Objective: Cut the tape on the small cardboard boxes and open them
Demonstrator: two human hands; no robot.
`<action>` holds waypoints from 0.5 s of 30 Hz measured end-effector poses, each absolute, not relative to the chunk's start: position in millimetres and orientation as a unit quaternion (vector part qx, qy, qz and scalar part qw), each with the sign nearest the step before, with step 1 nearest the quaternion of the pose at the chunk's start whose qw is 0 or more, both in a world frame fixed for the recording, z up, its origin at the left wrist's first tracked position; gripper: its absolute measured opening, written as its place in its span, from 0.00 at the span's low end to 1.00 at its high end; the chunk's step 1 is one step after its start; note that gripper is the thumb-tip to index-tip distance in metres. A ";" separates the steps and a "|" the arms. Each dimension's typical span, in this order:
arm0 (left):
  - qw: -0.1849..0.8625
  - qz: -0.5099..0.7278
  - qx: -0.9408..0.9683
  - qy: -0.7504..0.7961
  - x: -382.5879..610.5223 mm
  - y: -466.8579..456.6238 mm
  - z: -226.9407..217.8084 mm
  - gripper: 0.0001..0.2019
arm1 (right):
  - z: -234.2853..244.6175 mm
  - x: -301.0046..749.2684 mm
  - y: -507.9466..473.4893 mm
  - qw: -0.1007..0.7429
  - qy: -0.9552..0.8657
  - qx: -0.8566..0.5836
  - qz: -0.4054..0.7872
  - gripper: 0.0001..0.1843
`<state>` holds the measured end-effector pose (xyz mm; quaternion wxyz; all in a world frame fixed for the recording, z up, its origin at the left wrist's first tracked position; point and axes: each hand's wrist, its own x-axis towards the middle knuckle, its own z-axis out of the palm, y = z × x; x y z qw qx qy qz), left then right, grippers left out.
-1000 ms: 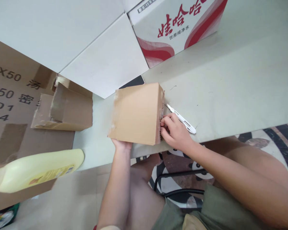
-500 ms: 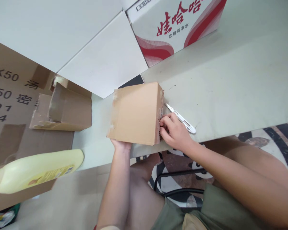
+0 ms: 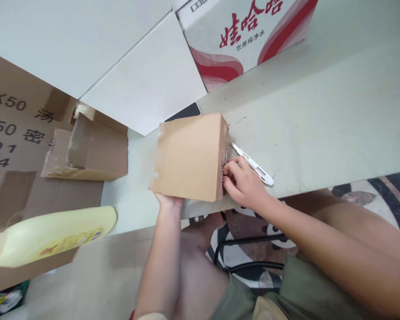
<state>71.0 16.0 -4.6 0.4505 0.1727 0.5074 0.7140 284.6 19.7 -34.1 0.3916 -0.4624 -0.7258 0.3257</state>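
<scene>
A brown cardboard box is tilted up over the table, with a rough, torn edge along its right side. My left hand holds it from beneath at the lower left; its fingers are hidden behind the cardboard. My right hand is closed in a pinch at the box's torn right edge. Just beyond the right hand, a white utility knife lies on the table, with nobody holding it.
Across the back stand a white panel and a white-and-red water carton. An open cardboard piece sits to the left. Nearer me is a pale yellow bottle. The table's front edge runs above my legs.
Both hands keep their places on the box, and the right fingers hold the same pinch. Only a very slight shift of the whole view shows.
</scene>
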 end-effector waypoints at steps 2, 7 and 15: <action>0.448 0.717 0.169 0.508 70.2 15.8 -5.9 0.19 | -34.0 284.6 19.6 0.392 -0.725 -0.462 0.328 0.02; 0.458 0.713 0.176 0.501 67.3 14.4 -8.9 0.19 | -33.9 285.0 19.4 0.393 -0.722 -0.464 0.330 0.02; 0.472 0.710 0.189 0.487 65.6 14.8 -8.6 0.17 | -33.5 285.0 19.7 0.389 -0.721 -0.464 0.336 0.02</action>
